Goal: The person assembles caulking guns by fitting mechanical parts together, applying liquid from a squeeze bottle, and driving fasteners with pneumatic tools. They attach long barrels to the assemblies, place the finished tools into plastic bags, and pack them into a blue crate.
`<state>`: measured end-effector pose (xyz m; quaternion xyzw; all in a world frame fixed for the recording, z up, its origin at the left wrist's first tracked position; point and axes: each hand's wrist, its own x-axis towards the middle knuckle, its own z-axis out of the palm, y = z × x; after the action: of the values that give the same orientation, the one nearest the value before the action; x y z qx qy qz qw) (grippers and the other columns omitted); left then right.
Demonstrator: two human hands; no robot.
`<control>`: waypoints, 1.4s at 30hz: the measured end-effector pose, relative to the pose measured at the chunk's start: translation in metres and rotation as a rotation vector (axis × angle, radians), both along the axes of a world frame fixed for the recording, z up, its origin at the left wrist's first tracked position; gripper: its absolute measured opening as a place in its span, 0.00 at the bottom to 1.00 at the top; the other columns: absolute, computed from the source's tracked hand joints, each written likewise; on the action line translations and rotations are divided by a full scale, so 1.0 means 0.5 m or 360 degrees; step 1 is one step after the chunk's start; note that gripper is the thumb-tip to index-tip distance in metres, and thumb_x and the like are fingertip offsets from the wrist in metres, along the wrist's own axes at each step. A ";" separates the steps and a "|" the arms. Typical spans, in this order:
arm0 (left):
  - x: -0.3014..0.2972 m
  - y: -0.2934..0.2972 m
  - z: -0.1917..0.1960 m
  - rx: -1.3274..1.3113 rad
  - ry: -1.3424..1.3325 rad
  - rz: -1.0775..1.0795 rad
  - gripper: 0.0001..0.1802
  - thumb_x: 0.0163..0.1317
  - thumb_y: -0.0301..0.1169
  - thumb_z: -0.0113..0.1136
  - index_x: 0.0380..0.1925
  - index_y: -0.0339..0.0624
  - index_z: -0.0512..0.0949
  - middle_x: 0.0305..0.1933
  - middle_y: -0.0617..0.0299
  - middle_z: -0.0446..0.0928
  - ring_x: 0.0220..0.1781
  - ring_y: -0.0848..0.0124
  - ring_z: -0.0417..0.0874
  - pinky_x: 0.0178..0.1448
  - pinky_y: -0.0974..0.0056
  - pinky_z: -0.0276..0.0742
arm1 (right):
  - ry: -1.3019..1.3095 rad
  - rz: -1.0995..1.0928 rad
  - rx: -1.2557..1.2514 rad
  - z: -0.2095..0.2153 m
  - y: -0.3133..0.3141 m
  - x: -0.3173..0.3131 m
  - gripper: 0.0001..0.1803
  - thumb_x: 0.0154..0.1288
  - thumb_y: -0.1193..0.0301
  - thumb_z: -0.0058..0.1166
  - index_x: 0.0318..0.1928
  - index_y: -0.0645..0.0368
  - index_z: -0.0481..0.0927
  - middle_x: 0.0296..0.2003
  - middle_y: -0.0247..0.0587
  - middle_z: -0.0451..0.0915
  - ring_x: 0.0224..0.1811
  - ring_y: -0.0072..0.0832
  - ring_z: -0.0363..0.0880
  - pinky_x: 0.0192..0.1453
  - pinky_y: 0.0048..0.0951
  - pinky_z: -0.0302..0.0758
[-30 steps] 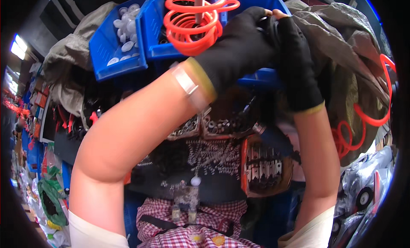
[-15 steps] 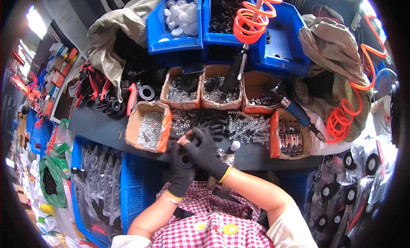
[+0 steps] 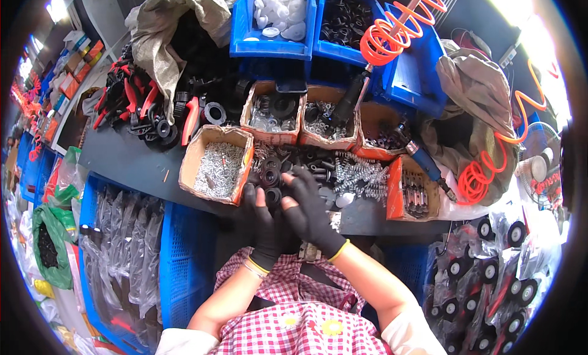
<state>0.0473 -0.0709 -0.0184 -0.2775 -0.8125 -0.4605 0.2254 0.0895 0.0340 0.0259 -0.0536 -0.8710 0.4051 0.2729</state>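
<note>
Both my hands wear black gloves with some bare fingertips. My left hand (image 3: pixel 266 223) is open at the bench's near edge, its fingers pointing up and apart. Beside it my right hand (image 3: pixel 311 211) is open too, thumb and fingers spread. Just beyond and between the fingertips are round black ring-shaped parts (image 3: pixel 270 171); whether a finger touches the nearest one cannot be made out. Metal springs (image 3: pixel 362 174) lie in a heap to the right, with black tubular pieces (image 3: pixel 317 166) next to them. A white round knob (image 3: pixel 345 200) sits right of my right hand.
Cardboard boxes with small metal parts (image 3: pixel 215 168) and clamp-like pieces (image 3: pixel 414 194) flank the heap. Blue bins (image 3: pixel 272 48) stand behind. A power screwdriver (image 3: pixel 349 98) hangs from an orange coiled hose (image 3: pixel 392 40); a blue air tool (image 3: pixel 427 162) lies right. Blue crate (image 3: pixel 161 263) below left.
My hands were close together around a round black part, the left holding it. Now they have spread open and moved slightly forward, near black rings on the bench. The view has shifted.
</note>
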 end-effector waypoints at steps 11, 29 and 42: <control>-0.074 0.034 0.008 -0.0725 0.0503 0.0033 0.43 0.55 0.48 0.64 0.68 0.43 0.62 0.68 0.49 0.64 0.73 0.49 0.62 0.75 0.40 0.53 | 0.0225 -0.0118 0.0265 0.205 0.124 -0.036 0.23 0.56 0.70 0.59 0.53 0.60 0.72 0.47 0.53 0.74 0.55 0.51 0.72 0.59 0.45 0.71; -0.064 0.020 0.044 -0.0616 0.0220 -0.0245 0.40 0.52 0.59 0.65 0.58 0.44 0.70 0.65 0.42 0.65 0.66 0.41 0.66 0.69 0.32 0.56 | -0.0567 -0.0233 0.0814 0.247 1.009 -0.343 0.40 0.49 0.51 0.68 0.62 0.53 0.75 0.59 0.60 0.73 0.65 0.53 0.70 0.68 0.47 0.67; -0.056 -0.018 0.013 -0.0293 0.0301 -0.0280 0.53 0.48 0.53 0.74 0.64 0.33 0.59 0.65 0.38 0.62 0.67 0.40 0.65 0.71 0.39 0.60 | 0.0214 -0.0870 -0.0515 0.311 0.731 -0.126 0.09 0.51 0.74 0.58 0.30 0.55 0.70 0.21 0.27 0.65 0.25 0.18 0.66 0.29 0.25 0.68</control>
<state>0.0191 -0.0802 -0.0118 -0.4093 -0.7989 -0.3739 0.2333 0.0264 0.3997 0.1814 -0.3014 -0.7287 0.4525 0.4164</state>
